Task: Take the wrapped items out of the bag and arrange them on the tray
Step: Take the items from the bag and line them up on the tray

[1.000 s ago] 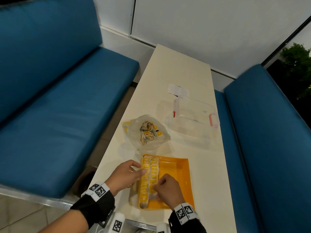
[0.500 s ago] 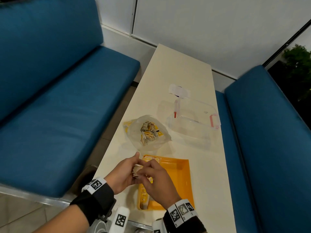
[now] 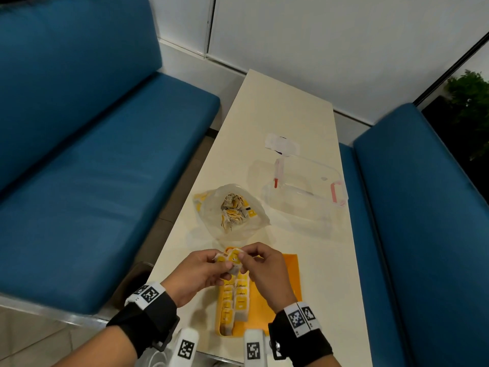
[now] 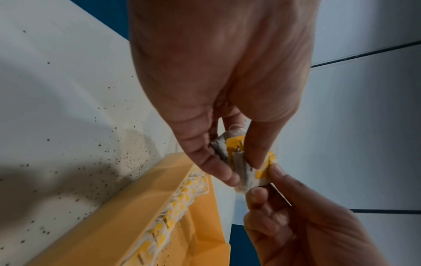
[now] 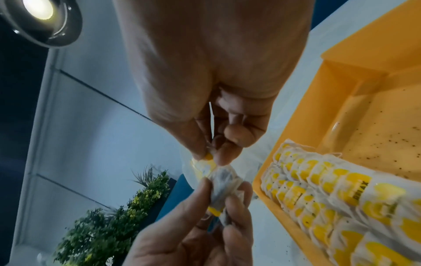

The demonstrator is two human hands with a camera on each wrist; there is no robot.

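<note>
Both hands are raised above the far left corner of the orange tray point(image 3: 289, 282). My left hand point(image 3: 209, 266) grips a small bunch of wrapped tea bags point(image 3: 229, 258) with yellow tags, seen close in the left wrist view point(image 4: 241, 158). My right hand point(image 3: 254, 260) pinches one tea bag point(image 5: 222, 181) of that bunch between thumb and forefinger. Two neat rows of tea bags point(image 3: 235, 298) lie along the tray's left side point(image 5: 341, 198). The clear plastic bag point(image 3: 230, 210) with more tea bags lies open beyond the tray.
An empty clear plastic box point(image 3: 304, 189) with pink clasps sits right of the bag, a white paper slip point(image 3: 281, 144) behind it. Blue benches point(image 3: 92, 168) flank the narrow cream table point(image 3: 277, 102). Dark crumbs dot the table by the tray point(image 4: 102, 162).
One second ago both hands were low on the tea bag rows in the tray. They have lifted and met above the tray's far left corner, with tea bags held between them.
</note>
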